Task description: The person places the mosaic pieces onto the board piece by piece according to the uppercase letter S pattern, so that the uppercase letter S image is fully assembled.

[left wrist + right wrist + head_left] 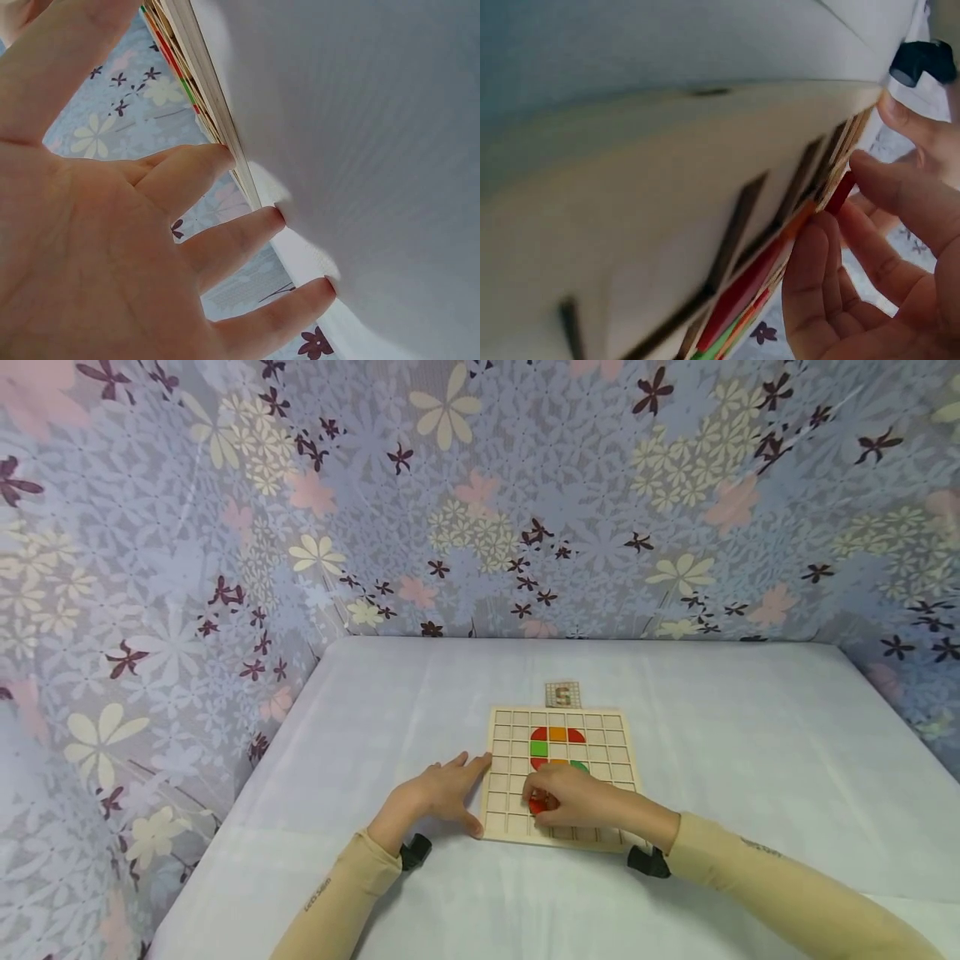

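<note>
A wooden grid board lies on the white-covered table. Red, orange and green tiles, some with a rounded corner, sit in its cells, among them a green tile and an orange tile. My right hand is over the lower part of the board and pinches a red tile between thumb and fingers. It hides some of the cells beneath. Beside the board, my left hand is spread out, its thumb and a fingertip touching the left edge. The left wrist view shows the fingers extended, the palm bare.
Behind the board lies a small pattern card with an S-like figure on a grid. White cloth covers the table. Flower-patterned fabric rises at the back and both sides. A black wrist device shows under the right cuff.
</note>
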Tool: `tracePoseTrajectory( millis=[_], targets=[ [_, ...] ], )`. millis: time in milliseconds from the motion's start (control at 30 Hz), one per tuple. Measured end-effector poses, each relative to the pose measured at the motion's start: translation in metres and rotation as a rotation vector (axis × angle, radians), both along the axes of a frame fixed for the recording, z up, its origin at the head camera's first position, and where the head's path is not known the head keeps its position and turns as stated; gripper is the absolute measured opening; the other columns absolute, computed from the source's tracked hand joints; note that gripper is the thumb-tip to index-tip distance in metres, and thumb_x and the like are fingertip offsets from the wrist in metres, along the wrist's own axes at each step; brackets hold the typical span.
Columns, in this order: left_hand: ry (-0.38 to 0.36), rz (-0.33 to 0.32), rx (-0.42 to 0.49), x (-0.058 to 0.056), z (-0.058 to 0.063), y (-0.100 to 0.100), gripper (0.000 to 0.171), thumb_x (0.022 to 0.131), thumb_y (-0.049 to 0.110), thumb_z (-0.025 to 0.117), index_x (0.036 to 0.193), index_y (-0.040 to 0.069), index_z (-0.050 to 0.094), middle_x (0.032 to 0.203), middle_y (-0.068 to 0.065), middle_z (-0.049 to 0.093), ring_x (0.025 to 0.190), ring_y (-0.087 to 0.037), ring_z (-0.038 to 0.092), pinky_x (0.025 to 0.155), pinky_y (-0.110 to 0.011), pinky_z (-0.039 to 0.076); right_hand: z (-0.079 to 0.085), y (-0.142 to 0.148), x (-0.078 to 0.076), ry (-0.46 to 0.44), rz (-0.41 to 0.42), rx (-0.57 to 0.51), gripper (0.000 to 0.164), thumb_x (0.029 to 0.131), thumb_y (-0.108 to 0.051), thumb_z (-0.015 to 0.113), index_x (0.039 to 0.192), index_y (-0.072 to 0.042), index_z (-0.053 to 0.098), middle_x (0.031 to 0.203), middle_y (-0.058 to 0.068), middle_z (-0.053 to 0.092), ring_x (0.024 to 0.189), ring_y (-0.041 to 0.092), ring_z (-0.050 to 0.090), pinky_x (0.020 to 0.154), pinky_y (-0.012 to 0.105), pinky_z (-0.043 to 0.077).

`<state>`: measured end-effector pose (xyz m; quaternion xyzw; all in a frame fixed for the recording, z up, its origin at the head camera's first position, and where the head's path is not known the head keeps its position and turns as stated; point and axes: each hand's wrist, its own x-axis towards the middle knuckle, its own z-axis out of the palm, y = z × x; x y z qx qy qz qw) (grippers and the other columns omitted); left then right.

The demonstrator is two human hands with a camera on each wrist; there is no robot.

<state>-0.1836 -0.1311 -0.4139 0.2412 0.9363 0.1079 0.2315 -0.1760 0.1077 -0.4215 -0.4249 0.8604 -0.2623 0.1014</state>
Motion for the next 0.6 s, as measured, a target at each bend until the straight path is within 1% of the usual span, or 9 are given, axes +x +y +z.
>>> tracePoseTrajectory(
  millis=[100,233,400,600],
  targets=[
    [0.004,-0.007,0.002,-0.0001,-0.0010,0.0003,0.110,0.068,0.043,0.083,0.151,0.011,0.019,0.151,-0.009,0.030,0.140,-0.029,0.019,0.107,-0.054,0.024,-0.0005,-0.0006,0.0001,0.002,-0.008,0.037,0.017,0.078,-0.010,0.073,0.093,-0.012,0.065,0.078,-0.007,0.050,0.067,0.006,0.042,0.057,0.020,0.039],
    [0.007,-0.007,0.001,-0.0001,-0.0008,0.0001,0.110,0.068,0.043,0.083,0.151,0.011,0.019,0.150,-0.010,0.031,0.140,-0.029,0.020,0.106,-0.054,0.025,0.0001,-0.0013,0.0004,0.001,-0.009,0.061,0.019,0.078,-0.011,0.074,0.094,-0.012,0.065,0.081,-0.007,0.050,0.069,0.007,0.042,0.057,0.021,0.039],
    [0.001,0.001,-0.007,0.0003,0.0018,0.0000,0.109,0.069,0.042,0.083,0.152,0.012,0.019,0.151,-0.011,0.030,0.140,-0.028,0.020,0.107,-0.053,0.025,0.0005,-0.0027,0.0008,-0.015,-0.002,0.061,0.019,0.079,-0.011,0.074,0.096,-0.012,0.065,0.082,-0.006,0.050,0.069,0.008,0.045,0.058,0.020,0.041],
    [-0.004,0.001,-0.006,0.0019,0.0051,0.0002,0.108,0.069,0.041,0.083,0.151,0.011,0.020,0.150,-0.012,0.030,0.140,-0.030,0.021,0.106,-0.055,0.025,0.0023,-0.0041,0.0042,-0.031,0.007,0.057,0.020,0.079,-0.011,0.074,0.096,-0.012,0.065,0.083,-0.006,0.051,0.069,0.009,0.047,0.059,0.020,0.042]
  ],
)
